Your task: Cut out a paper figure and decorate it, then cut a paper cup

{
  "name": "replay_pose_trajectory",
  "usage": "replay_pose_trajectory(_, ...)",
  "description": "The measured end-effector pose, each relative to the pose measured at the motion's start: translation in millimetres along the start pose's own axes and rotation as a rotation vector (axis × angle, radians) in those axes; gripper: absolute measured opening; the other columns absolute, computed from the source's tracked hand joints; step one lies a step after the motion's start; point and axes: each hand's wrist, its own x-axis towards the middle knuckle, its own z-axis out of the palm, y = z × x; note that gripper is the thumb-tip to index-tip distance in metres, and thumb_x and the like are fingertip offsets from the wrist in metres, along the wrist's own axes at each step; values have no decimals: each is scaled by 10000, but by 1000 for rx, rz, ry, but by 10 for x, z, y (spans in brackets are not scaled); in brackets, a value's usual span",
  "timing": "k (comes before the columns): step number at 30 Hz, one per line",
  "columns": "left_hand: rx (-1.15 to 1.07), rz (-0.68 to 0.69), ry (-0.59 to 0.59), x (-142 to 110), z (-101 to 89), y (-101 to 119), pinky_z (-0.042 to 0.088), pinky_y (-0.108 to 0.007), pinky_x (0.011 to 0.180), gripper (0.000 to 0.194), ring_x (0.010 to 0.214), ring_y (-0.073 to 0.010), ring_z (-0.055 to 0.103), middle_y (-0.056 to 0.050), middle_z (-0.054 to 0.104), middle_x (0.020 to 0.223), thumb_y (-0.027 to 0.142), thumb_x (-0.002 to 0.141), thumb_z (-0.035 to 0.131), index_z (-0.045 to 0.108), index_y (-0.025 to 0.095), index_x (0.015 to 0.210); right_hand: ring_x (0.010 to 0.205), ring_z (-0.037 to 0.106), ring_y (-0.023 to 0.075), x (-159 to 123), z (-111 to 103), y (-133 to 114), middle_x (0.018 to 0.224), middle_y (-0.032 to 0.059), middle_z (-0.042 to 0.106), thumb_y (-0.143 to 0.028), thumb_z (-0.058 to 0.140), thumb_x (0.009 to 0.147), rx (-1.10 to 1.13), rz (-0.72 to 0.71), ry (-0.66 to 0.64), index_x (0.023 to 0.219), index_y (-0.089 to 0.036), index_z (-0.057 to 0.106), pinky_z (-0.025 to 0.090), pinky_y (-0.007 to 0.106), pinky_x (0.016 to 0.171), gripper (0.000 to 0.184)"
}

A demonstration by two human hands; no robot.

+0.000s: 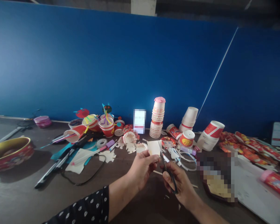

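Fingers (pixel 151 158) of the left hand (pixel 141 169) pinch a cream paper piece (pixel 154 148); the right hand (pixel 180 186) is clenched around black-handled scissors (pixel 168 172).

Behind the hands, a long blue wall (pixel 107 62) stands at the back of a dark table (pixel 21 193). On this table are a red bowl with gold inside (pixel 9 154) at far left and a tall stack of paper cups (pixel 157 119) near the wall. A roll of clear tape (pixel 101 143) lies left of the hands. The paper piece is held in the air above the table, and the scissors blades are at its right edge, but I cannot tell if they touch it. Small paper scraps (pixel 166 196) lie on the table below the hands.
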Motion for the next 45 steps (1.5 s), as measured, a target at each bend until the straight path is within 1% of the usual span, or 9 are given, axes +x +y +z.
replay_pose_trajectory(9, 9, 19, 17, 33, -29, -5, 353, -150, 481, 147, 469, -41, 460, 7, 561, 529, 126, 531, 703, 576, 109, 602, 387, 336, 57, 8, -10, -22, 482, -92, 379, -632, 571, 690, -15, 22, 10, 783, -194, 482, 274, 187, 377, 456)
replay_pose_trajectory(14, 15, 3, 55, 49, -42, 8, 348, -154, 479, 136, 464, -43, 464, 4, 557, 517, 125, 539, 694, 571, 111, 597, 387, 342, 59, 4, -15, -20, 483, -92, 382, -627, 585, 679, 2, 34, 11, 791, -194, 489, 259, 189, 376, 457)
replay_pose_trajectory(18, 25, 24, 59, 62, -55, 13, 342, -157, 473, 142, 458, -44, 461, 6, 555, 516, 130, 543, 691, 555, 119, 583, 383, 332, 54, 6, -25, -1, 484, -95, 384, -623, 586, 685, 14, 43, 8, 795, -195, 487, 263, 189, 377, 453)
replay_pose_trajectory(24, 5, 40, 51, 84, -68, 33, 317, -163, 467, 203, 463, -50, 467, 17, 541, 492, 142, 504, 709, 514, 134, 559, 367, 339, 52, 17, -17, -65, 454, -94, 396, -653, 614, 623, 18, 71, 29, 764, -192, 500, 251, 185, 362, 495)
replay_pose_trajectory(29, 22, 79, 33, 103, -81, 52, 274, -169, 452, 223, 436, -48, 443, 23, 533, 473, 162, 503, 702, 489, 143, 568, 371, 332, 47, 11, -15, -96, 455, -103, 386, -648, 635, 603, 37, 95, 35, 763, -188, 499, 246, 181, 367, 506)
replay_pose_trajectory(33, 52, 107, 29, 114, -91, 69, 246, -179, 448, 216, 420, -46, 421, 25, 537, 477, 163, 525, 683, 480, 151, 597, 378, 330, 43, 11, -54, -17, 481, -103, 383, -620, 611, 664, 41, 71, -7, 803, -184, 508, 241, 172, 373, 469)
replay_pose_trajectory(36, 39, 127, 31, 118, -90, 89, 255, -180, 459, 239, 441, -49, 431, 40, 519, 490, 162, 515, 694, 481, 155, 625, 384, 338, 49, 12, -70, 12, 490, -99, 384, -608, 598, 686, 27, 64, -29, 820, -184, 508, 241, 174, 376, 454)
replay_pose_trajectory(39, 28, 145, 34, 122, -92, 105, 266, -181, 466, 257, 455, -50, 436, 48, 505, 507, 172, 507, 704, 488, 155, 646, 377, 333, 56, 11, -58, -8, 478, -100, 381, -621, 598, 672, 7, 75, -24, 816, -189, 504, 244, 184, 375, 465)
replay_pose_trajectory(45, 64, 169, 70, 139, -112, 115, 274, -182, 470, 245, 431, -46, 418, 45, 512, 499, 165, 518, 679, 503, 151, 689, 370, 311, 50, 16, -38, -20, 475, -105, 361, -631, 624, 635, 37, 105, -14, 779, -190, 499, 230, 188, 367, 479)
